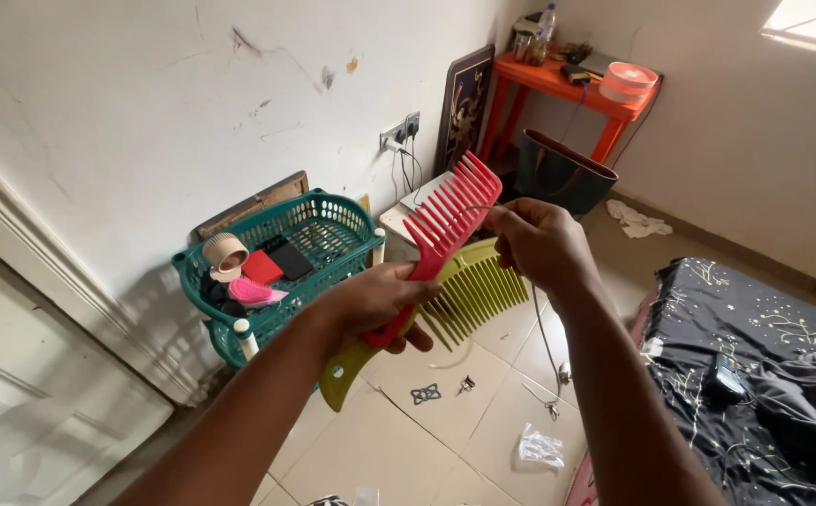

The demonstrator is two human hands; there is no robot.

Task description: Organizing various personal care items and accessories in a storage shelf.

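My left hand (pixel 370 305) grips two wide-tooth combs by their handles. The pink comb (pixel 447 220) points up and to the right, teeth toward the wall. The yellow-green comb (pixel 469 295) lies under it, with its handle sticking out below my fist. My right hand (pixel 541 245) is at the pink comb's teeth, fingers pinched on a thin strand between them.
A teal plastic basket rack (pixel 333 230) holds small items by the wall on the left. An orange table (pixel 558 84) with bottles and a pink round box stands in the corner, a dark bag (pixel 562 173) below it. A bed with dark bedding (pixel 764 375) is right. Scraps litter the tiled floor (pixel 426 440).
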